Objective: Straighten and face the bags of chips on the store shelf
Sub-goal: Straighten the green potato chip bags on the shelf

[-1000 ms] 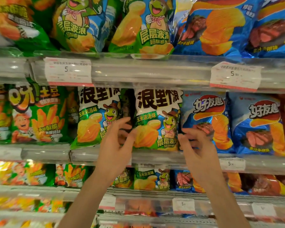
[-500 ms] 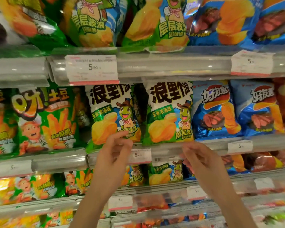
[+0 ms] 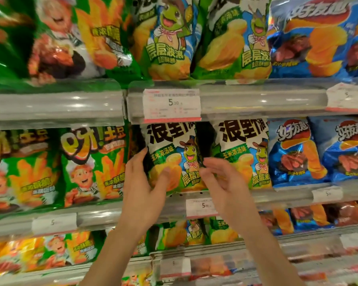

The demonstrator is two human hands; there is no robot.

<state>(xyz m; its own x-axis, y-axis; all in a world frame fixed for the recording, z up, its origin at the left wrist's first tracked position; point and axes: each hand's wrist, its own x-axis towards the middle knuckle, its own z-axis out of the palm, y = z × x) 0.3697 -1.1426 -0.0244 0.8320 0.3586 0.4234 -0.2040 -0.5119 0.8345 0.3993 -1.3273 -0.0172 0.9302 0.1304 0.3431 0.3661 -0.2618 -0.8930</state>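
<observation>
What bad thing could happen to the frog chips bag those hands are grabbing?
The left hand grips the frog chips bag by its left edge, thumb on the front, so squeezing hard might crush chips inside. The bag stands right at the shelf lip; a pull could tip it forward and off. The right hand sits between this bag and the neighbouring frog bag, so it might knock that one crooked.
</observation>
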